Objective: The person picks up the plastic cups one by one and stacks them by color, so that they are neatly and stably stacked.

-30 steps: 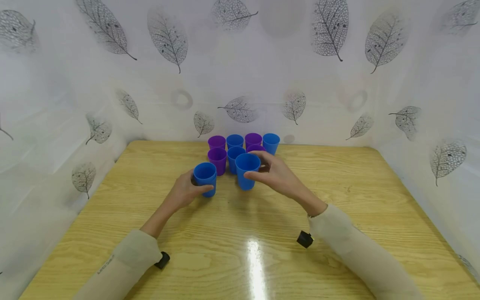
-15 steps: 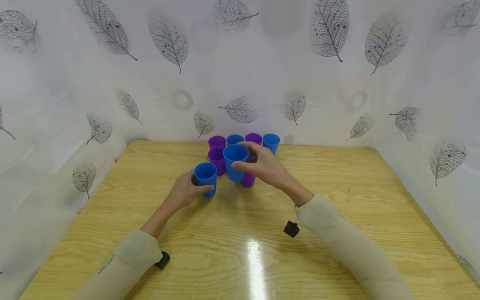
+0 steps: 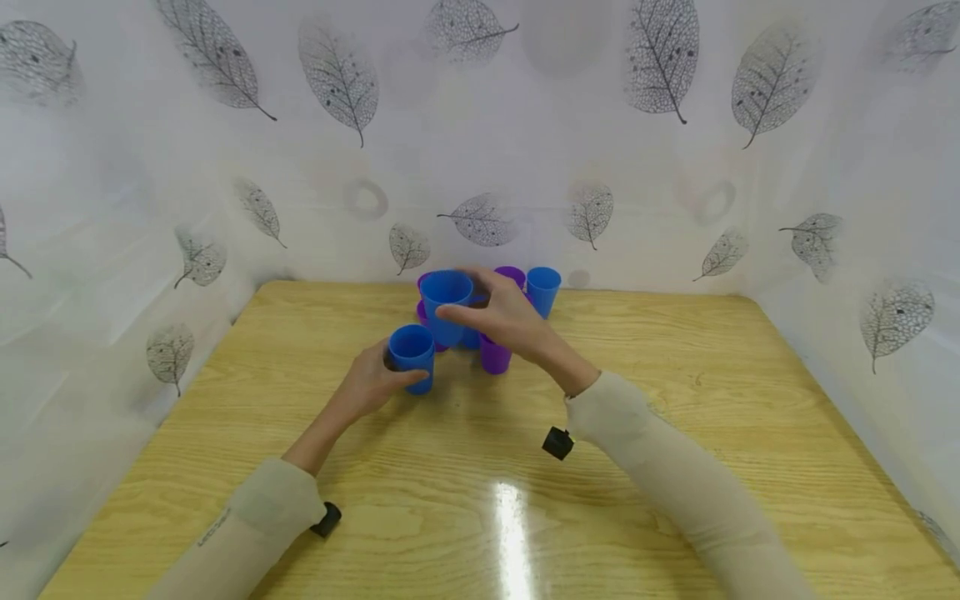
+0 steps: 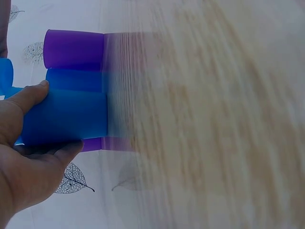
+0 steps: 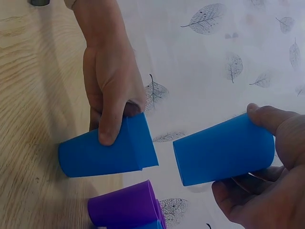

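My left hand point(image 3: 372, 383) grips a stack of blue cups point(image 3: 417, 367), one nested in another, upright on the table. In the right wrist view, a second rim edge shows near the top of the blue stack point(image 5: 105, 148). My right hand point(image 3: 513, 317) holds another blue cup point(image 3: 444, 312) by its side, thumb in front and fingers behind. This cup is raised, its base pointing toward the stack's mouth with a gap between them in the right wrist view. A purple cup point(image 3: 495, 357) stands beneath my right hand.
Behind the hands, purple and blue cups stand grouped at the table's far edge, partly hidden by my right hand. A blue cup point(image 3: 543, 292) ends the back row on the right. Leaf-patterned white sheeting point(image 3: 660, 217) encloses the wooden table point(image 3: 675, 350).
My right hand has carried its blue cup left and upward, from over the front of the group to just behind and above the stack. My left hand stays in place.
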Available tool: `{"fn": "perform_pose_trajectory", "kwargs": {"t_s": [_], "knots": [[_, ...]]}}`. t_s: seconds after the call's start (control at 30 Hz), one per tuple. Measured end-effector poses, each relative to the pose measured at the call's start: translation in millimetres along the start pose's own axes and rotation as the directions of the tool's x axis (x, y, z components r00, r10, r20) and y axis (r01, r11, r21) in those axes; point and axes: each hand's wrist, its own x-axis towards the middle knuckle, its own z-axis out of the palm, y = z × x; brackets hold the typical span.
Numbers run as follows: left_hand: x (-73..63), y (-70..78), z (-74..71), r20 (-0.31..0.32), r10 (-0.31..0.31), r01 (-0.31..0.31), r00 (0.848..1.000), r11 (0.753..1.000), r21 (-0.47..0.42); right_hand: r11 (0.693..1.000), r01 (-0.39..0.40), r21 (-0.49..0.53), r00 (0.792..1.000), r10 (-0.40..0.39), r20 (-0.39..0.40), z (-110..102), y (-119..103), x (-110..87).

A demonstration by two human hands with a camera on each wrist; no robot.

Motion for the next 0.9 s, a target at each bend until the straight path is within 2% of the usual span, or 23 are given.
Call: {"fn": "perform_pose_trajectory", "kwargs": {"t_s": [0.17, 0.53, 0.9], "knots": [[2.4, 0.0, 0.2, 0.003, 0.027, -0.027, 1.000, 1.000, 0.001, 0.999, 0.004, 0.043, 1.000, -0.004, -0.001, 8, -7, 6.9], [0.1, -5.4, 0.0, 0.017, 0.014, -0.014, 1.000, 1.000, 0.010, 0.995, 0.085, 0.043, 0.996, -0.086, 0.026, 35, 0, 15.6], [2.4, -2.0, -0.4, 0.024, 0.008, -0.008, 1.000, 1.000, -0.003, 0.998, 0.066, 0.004, 0.998, -0.066, 0.019, 40, 9, 18.5]]}}
